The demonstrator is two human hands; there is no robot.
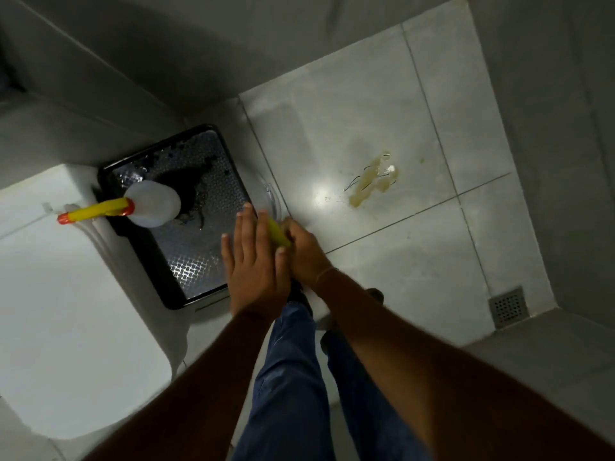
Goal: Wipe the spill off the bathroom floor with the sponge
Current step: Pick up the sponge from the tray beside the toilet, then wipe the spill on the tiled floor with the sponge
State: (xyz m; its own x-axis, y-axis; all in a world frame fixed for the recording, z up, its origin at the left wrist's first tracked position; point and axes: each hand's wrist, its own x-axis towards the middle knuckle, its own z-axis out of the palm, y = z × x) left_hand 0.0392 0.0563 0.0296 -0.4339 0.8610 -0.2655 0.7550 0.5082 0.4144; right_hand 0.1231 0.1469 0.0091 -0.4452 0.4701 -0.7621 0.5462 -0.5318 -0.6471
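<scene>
Here, seen from above, a person in blue trousers (289, 377) stands on a bathroom floor (416, 271) of pale, glossy tiles, both arms reaching forward. The left hand (256, 261) is flat and open, fingers straight, pressed against a thin yellow sponge (279, 231) that the right hand (304, 252) grips from the other side, fingers curled around its edge. Just beside the hands, a black tray (196, 261) with a shiny embossed base holds a white plastic spray bottle (156, 203) with a yellow-and-orange nozzle. Farther out, well apart from the sponge, the spill (371, 179) lies untouched: a yellowish, slick puddle of irregular shape, with thin dark strands on it. A square metal drain (508, 307) sits at the right. The likely risks: the smooth tile looks slippery underfoot once wet, and a hasty stroke could smear the puddle wider rather than lift it.
</scene>
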